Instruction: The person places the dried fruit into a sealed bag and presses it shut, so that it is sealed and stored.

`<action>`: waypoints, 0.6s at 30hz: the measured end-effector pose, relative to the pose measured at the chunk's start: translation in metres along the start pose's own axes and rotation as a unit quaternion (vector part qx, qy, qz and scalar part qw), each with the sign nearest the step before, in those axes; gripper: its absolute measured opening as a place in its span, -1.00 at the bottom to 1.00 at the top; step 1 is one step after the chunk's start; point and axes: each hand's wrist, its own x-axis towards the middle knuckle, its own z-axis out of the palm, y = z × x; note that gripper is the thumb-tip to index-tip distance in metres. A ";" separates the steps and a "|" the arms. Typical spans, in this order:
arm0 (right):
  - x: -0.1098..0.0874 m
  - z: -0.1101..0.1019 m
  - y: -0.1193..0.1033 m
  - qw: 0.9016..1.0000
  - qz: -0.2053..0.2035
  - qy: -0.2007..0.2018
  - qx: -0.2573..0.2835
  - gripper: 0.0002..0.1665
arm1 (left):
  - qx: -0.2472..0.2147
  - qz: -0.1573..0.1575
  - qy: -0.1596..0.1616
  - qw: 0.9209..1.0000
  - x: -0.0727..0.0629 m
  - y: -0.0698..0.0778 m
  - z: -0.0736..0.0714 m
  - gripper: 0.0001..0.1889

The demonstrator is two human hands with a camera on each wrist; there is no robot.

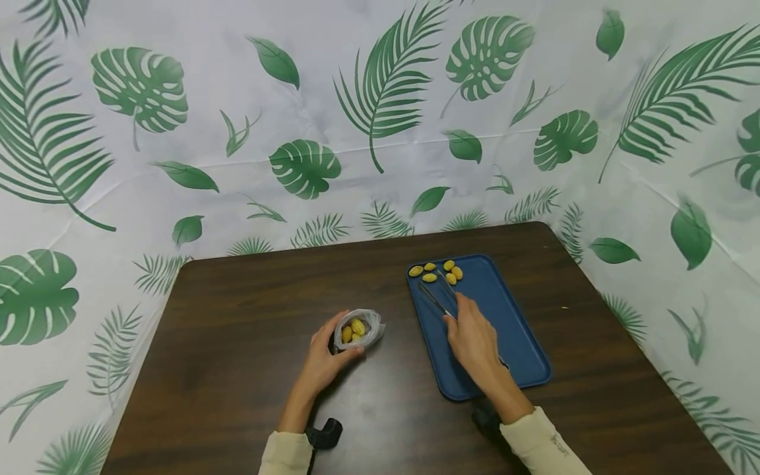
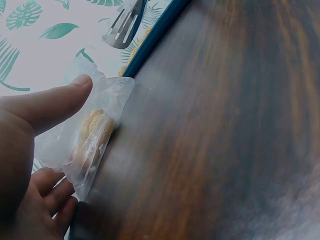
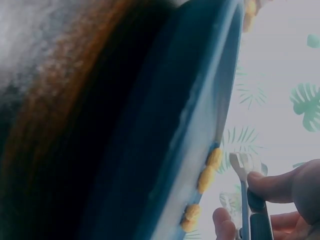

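My left hand [image 1: 323, 363] holds a clear plastic bag [image 1: 374, 328] on the table, its thumb and fingers around the bag's sides. The mouth faces up, with several yellow, nut-like oval pieces [image 1: 357, 327] inside. In the left wrist view, the bag [image 2: 75, 145] stands between thumb and fingers. Over the blue tray [image 1: 510, 323], my right hand [image 1: 475, 336] grips metal tongs [image 1: 433, 299]. Their slotted ends are spread apart, close to several more yellow pieces [image 1: 429, 278] at the tray's far left corner. Dark handles show on the tongs [image 3: 245, 200] in the right wrist view.
The dark wooden table [image 1: 237, 369] holds the bag and, to its right, the low-rimmed tray. Behind and at the sides hangs a white cloth [image 1: 225, 198] with green leaf prints. Black wrist straps [image 1: 325, 434] sit at the sleeve cuffs.
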 end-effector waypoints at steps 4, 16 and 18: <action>0.003 0.000 -0.001 1.000 0.000 0.003 -0.001 -0.35 | 0.002 0.002 0.002 1.000 0.000 -0.001 0.000 -0.16; 0.010 0.003 -0.005 1.000 -0.007 0.001 -0.005 -0.33 | 0.013 -0.003 0.009 1.000 -0.001 -0.004 0.000 -0.17; 0.012 0.003 -0.005 1.000 -0.010 0.004 -0.006 -0.33 | 0.015 0.001 0.007 1.000 0.000 -0.003 0.000 -0.17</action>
